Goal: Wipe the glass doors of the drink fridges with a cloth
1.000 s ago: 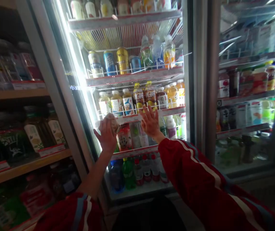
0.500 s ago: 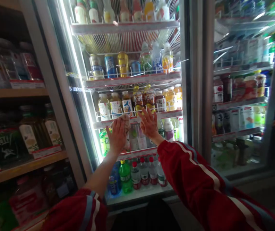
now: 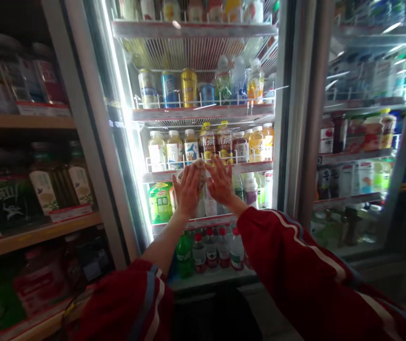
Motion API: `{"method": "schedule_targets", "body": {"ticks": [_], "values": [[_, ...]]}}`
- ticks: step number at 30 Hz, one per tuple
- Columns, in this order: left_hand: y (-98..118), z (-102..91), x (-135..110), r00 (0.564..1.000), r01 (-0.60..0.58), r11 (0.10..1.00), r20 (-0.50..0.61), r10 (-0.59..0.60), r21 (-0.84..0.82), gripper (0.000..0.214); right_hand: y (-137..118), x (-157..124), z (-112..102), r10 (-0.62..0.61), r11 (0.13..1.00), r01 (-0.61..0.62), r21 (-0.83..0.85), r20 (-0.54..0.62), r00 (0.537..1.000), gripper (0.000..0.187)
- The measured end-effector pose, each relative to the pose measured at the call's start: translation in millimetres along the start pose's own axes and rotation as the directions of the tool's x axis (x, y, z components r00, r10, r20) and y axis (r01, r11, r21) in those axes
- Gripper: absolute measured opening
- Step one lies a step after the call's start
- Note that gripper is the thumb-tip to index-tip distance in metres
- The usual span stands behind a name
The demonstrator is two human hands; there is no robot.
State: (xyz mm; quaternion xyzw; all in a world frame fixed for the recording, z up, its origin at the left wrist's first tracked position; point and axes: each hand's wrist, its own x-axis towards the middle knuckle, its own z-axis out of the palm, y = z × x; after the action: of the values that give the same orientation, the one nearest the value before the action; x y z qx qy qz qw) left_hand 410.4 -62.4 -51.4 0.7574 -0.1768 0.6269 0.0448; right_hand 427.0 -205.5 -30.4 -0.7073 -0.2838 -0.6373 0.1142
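Observation:
My left hand (image 3: 187, 193) presses a pale, crumpled cloth (image 3: 200, 166) flat to the glass door (image 3: 203, 137) of a lit drinks cooler. Parts of the cloth show past the fingertips and between the two hands; the rest is under the palm. Close beside it on the right, my right hand (image 3: 221, 182) is held up at the glass, fingers spread and nothing in its grasp. Bottles of brown tea (image 3: 224, 142) with yellow caps stand on a shelf behind the glass, just above the hands.
On the left, wooden shelves (image 3: 28, 122) hold dark bottles. A metal door frame (image 3: 300, 123) divides this cooler from another stocked one on the right. Below my hands, red-capped bottles (image 3: 211, 248) and a green bottle (image 3: 184, 253) stand on the cooler's bottom level.
My left hand has slid the cloth to the right across the glass, closer to my right hand. The right hand stays in nearly the same place. The view has shifted slightly.

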Motion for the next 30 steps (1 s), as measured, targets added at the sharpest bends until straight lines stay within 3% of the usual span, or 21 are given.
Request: {"method": "schedule_targets", "body": {"ticks": [4,10,15,18,21,27,30], "values": [[-14.8,-6.5,-11.2,0.998,0.056,0.998,-0.025,-0.056,0.010,0.057,-28.2,6.1,4.8,-0.137,0.989,0.128,0.077,0.127,0.982,0.044],[-35.7,-19.6,-40.9,0.996,0.076,0.995,0.031,-0.078,0.064,0.071,-51.7,2.5,23.4,-0.085,0.996,0.079,0.044,0.149,0.985,0.048],[-28.8,-21.5,-45.9,0.984,0.148,0.986,0.089,-0.155,0.078,0.074,-22.0,-8.6,17.9,-0.085,0.996,0.081,0.043,0.118,0.989,0.041],[-24.9,-19.9,-45.3,0.978,0.161,0.983,0.118,-0.171,0.085,0.073,10.2,-15.5,12.1,0.090,0.995,-0.091,-0.033,-0.048,0.995,0.042],[-19.2,-18.5,-43.7,0.968,0.206,0.973,0.124,-0.218,0.100,0.069,20.6,-19.9,12.3,0.130,0.988,-0.143,-0.065,-0.169,0.977,0.041],[-8.1,-22.6,-41.7,0.968,0.144,0.982,0.188,-0.166,0.124,0.062,-14.2,-25.1,20.3,-0.041,0.999,0.041,0.015,-0.007,0.999,0.035],[-7.0,-24.9,-42.2,0.966,0.132,0.983,0.207,-0.157,0.129,0.062,-7.7,-31.4,17.6,-0.086,0.995,0.084,0.052,0.036,0.996,0.038]]}}
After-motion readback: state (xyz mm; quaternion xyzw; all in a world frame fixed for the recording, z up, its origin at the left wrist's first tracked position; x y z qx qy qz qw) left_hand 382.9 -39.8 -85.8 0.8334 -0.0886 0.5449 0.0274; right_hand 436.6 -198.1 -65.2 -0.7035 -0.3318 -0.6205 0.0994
